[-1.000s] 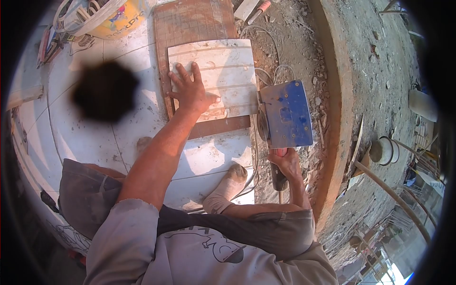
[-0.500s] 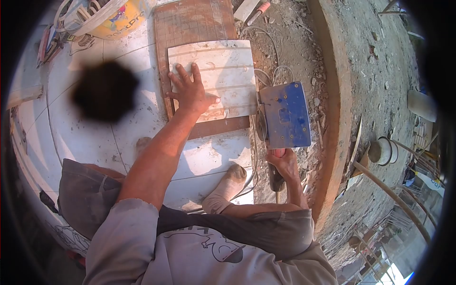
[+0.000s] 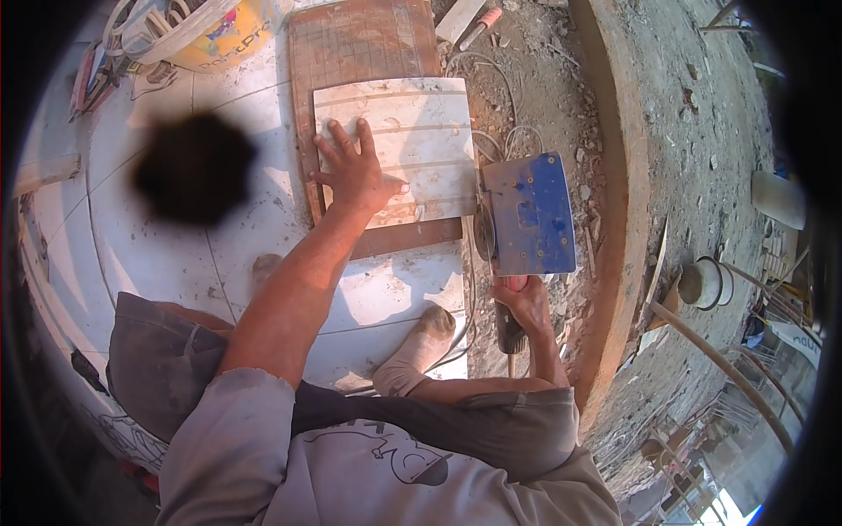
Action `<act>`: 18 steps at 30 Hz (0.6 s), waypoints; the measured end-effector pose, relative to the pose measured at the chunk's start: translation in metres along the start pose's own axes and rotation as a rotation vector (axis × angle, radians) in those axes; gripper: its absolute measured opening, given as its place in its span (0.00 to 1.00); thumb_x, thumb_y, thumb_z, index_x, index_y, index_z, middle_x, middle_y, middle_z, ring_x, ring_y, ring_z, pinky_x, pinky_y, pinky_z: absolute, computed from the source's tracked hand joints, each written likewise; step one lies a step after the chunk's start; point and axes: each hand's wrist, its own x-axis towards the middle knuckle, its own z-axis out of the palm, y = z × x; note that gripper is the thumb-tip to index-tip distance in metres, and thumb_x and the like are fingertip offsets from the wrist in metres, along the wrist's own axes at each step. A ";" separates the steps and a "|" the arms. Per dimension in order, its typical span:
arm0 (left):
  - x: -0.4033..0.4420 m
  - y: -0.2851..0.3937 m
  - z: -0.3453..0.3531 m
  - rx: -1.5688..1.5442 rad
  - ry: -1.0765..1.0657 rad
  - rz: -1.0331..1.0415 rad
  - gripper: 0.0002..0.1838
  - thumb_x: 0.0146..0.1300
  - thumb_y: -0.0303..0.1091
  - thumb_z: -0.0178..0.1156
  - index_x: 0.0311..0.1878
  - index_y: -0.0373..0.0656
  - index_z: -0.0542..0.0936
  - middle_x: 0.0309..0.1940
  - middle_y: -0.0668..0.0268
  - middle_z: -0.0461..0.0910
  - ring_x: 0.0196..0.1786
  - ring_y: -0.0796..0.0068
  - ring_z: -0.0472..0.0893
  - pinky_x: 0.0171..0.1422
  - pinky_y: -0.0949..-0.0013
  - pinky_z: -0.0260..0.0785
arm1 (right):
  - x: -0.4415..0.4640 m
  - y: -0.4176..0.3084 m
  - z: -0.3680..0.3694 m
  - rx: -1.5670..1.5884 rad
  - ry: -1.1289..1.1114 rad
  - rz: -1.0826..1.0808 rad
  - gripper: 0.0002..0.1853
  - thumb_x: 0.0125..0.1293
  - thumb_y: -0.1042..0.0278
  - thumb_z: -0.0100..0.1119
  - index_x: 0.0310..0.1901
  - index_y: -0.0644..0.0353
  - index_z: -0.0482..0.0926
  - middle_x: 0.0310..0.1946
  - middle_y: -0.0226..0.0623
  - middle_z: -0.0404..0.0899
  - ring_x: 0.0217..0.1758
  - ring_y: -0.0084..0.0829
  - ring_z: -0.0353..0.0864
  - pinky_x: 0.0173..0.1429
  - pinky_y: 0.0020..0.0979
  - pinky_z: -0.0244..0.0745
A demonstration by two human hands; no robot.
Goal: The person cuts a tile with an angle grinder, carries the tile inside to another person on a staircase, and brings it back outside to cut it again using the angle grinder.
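Observation:
My left hand (image 3: 358, 180) lies with fingers spread on a pale tile (image 3: 430, 136), which has raised ridges and brown smears on its upper face. Under that tile sits a larger brown tile (image 3: 360, 39). At the right edge of the pale tile, my right hand (image 3: 524, 302) is wrapped around the red and black body of an angle grinder (image 3: 509, 329). A blue plate (image 3: 531, 215) with small screws is fitted to the grinder. Its disc (image 3: 484, 226) shows along the plate's left side, close to the tile edge; whether it spins I cannot tell.
A grey cable (image 3: 509, 92) loops over the rubble beyond the grinder. A yellow bucket (image 3: 232, 44) stands at upper left, and a red-handled tool (image 3: 481, 28) lies at the top. A brown ledge (image 3: 618, 202) runs along the right. My foot (image 3: 427, 337) rests on white floor tiles (image 3: 158, 254).

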 end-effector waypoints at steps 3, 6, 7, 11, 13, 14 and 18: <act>-0.002 0.002 -0.001 0.017 0.000 0.002 0.71 0.44 0.58 0.80 0.82 0.48 0.42 0.79 0.37 0.26 0.79 0.25 0.29 0.63 0.09 0.47 | 0.002 0.002 0.000 -0.009 -0.008 0.018 0.42 0.44 0.53 0.75 0.60 0.70 0.74 0.48 0.56 0.84 0.51 0.47 0.85 0.56 0.40 0.79; -0.002 0.002 -0.002 0.018 -0.003 -0.004 0.71 0.44 0.58 0.80 0.82 0.48 0.41 0.79 0.37 0.26 0.79 0.25 0.29 0.63 0.09 0.48 | 0.004 0.002 0.000 -0.027 -0.011 0.023 0.42 0.44 0.53 0.75 0.60 0.70 0.73 0.47 0.56 0.84 0.49 0.47 0.86 0.55 0.40 0.80; -0.002 0.002 -0.002 0.006 -0.006 -0.007 0.72 0.43 0.57 0.81 0.82 0.48 0.41 0.79 0.38 0.25 0.79 0.24 0.28 0.63 0.08 0.46 | 0.004 0.001 0.000 -0.026 -0.012 0.024 0.42 0.44 0.53 0.75 0.60 0.70 0.73 0.47 0.56 0.84 0.48 0.47 0.86 0.55 0.40 0.80; -0.002 0.002 -0.002 0.005 -0.001 -0.003 0.72 0.44 0.57 0.81 0.82 0.48 0.41 0.79 0.38 0.25 0.79 0.24 0.29 0.63 0.09 0.47 | 0.002 -0.010 -0.002 -0.026 -0.002 0.018 0.43 0.44 0.54 0.75 0.60 0.71 0.72 0.46 0.56 0.84 0.47 0.47 0.86 0.54 0.40 0.80; -0.002 0.002 -0.002 0.011 -0.003 -0.006 0.71 0.44 0.57 0.81 0.82 0.49 0.40 0.79 0.38 0.25 0.79 0.24 0.29 0.63 0.09 0.47 | 0.003 -0.012 -0.002 -0.003 -0.025 0.038 0.43 0.45 0.54 0.75 0.60 0.72 0.71 0.46 0.56 0.84 0.47 0.47 0.86 0.53 0.40 0.80; -0.002 0.002 -0.002 0.011 -0.001 -0.005 0.71 0.44 0.57 0.81 0.82 0.49 0.40 0.79 0.38 0.25 0.79 0.24 0.29 0.63 0.09 0.47 | 0.003 -0.012 -0.002 -0.003 -0.024 0.037 0.43 0.45 0.54 0.75 0.60 0.72 0.71 0.46 0.56 0.84 0.47 0.47 0.86 0.53 0.40 0.80; -0.002 0.003 -0.003 0.017 -0.007 -0.012 0.71 0.44 0.57 0.81 0.82 0.50 0.40 0.80 0.38 0.25 0.79 0.25 0.29 0.64 0.10 0.48 | 0.002 -0.010 -0.001 -0.026 -0.017 0.023 0.43 0.45 0.54 0.74 0.60 0.73 0.71 0.46 0.56 0.84 0.47 0.46 0.86 0.52 0.40 0.81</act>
